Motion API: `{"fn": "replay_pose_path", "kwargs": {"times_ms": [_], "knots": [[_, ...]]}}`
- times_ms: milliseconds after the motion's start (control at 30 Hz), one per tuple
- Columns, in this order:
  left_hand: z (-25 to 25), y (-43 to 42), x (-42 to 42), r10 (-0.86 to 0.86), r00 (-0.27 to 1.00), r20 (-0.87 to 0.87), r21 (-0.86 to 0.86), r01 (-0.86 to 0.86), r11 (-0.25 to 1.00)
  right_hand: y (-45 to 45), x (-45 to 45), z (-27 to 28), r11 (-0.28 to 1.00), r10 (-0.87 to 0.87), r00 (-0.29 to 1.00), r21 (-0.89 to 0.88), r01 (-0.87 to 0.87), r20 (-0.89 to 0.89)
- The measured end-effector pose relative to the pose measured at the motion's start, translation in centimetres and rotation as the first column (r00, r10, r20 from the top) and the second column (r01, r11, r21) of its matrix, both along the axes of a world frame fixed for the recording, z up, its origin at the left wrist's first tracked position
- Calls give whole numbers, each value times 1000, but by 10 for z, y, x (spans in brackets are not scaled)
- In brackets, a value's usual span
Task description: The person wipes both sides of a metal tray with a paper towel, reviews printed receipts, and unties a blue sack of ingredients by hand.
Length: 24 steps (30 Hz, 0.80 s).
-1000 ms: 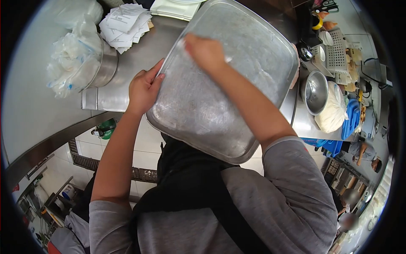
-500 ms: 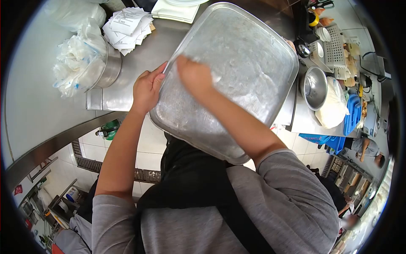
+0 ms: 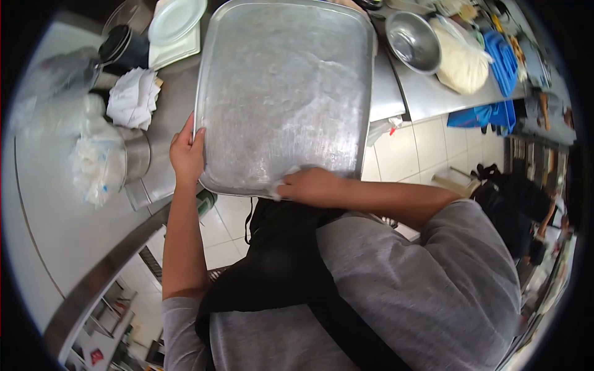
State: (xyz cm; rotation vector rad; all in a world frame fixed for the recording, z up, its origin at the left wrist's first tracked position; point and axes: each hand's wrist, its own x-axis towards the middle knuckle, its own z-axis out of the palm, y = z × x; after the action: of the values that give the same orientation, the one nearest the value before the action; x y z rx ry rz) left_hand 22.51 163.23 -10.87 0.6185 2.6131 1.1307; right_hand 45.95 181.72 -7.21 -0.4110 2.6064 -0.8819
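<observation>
A large metal baking tray [image 3: 281,93] with a raised rim rests partly on the steel counter, its near end reaching out over the edge toward my apron. My left hand [image 3: 187,154] grips the tray's left rim, thumb on top and fingers going underneath. Pressed against the tray's near end is my right hand [image 3: 312,187], closed around a crumpled white cloth or paper wipe [image 3: 276,187]. Only a small part of that wipe shows past the fingers. Dull smears and bright patches mark the tray's surface.
White paper slips [image 3: 133,99] lie left of the tray, near a metal container [image 3: 137,154] stuffed with plastic bags. A white plate [image 3: 177,20] sits behind. To the right are a steel bowl [image 3: 413,43], a bag of pale contents [image 3: 461,59] and blue trays [image 3: 500,65]. People stand far right.
My right hand has moved from the tray's left side to its near end with the wipe. The tray appears straighter as the view has turned; my left hand still holds the left rim.
</observation>
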Motion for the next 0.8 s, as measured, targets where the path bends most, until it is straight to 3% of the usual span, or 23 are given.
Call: {"fn": "replay_pose_path", "kwargs": {"times_ms": [67,133,200,267,300,367,400,467,533,567,600,633,667,700,733,800], "knots": [[-12,-5,-4,-16,1000,0,13,16,1000,32,17,11,983,125,992,133,-123,-4],[-11,-4,-2,-36,999,2,26,36,999,69,27,-1,974,76,994,220,-56,-84],[-3,0,0,-8,992,125,74,-2,997,107,7,16,851,58,996,525,-14,-67],[-13,-4,-3,-23,994,111,79,14,997,142,-19,34,714,-108,991,688,133,-80],[-15,-4,-5,1,994,108,85,-10,996,151,-25,33,710,-139,986,685,164,-93],[-17,-5,-3,-6,991,130,139,-12,990,162,-34,34,681,-304,933,642,353,-191],[-17,-4,-1,17,985,169,194,-50,980,155,-33,35,677,-308,928,637,368,-209],[-20,-1,0,9,977,212,262,-66,963,121,-28,37,802,-378,919,457,384,-108],[-24,-5,-4,45,967,251,335,-131,933,111,-9,60,873,-338,781,135,469,-526],[-27,-7,-7,27,990,139,245,-61,968,109,-12,113,849,-523,801,-261,460,-291],[-29,-9,-8,8,999,40,138,-14,990,100,1,169,734,-631,761,-435,522,-151],[-25,-8,-6,19,998,61,146,-27,989,95,12,204,693,-656,732,-531,488,-182],[-17,-4,-3,27,996,88,154,-40,987,91,24,235,717,-635,699,-589,373,-329],[-12,-3,-4,31,999,17,50,-32,998,85,36,260,769,-570,648,-606,205,-504],[-9,-4,-5,22,999,-44,-61,-24,998,78,45,282,822,-474,561,-570,6,-679],[-6,-4,-5,59,997,-51,-58,-62,996,60,56,312,870,-291,283,-376,-320,-914]]}}
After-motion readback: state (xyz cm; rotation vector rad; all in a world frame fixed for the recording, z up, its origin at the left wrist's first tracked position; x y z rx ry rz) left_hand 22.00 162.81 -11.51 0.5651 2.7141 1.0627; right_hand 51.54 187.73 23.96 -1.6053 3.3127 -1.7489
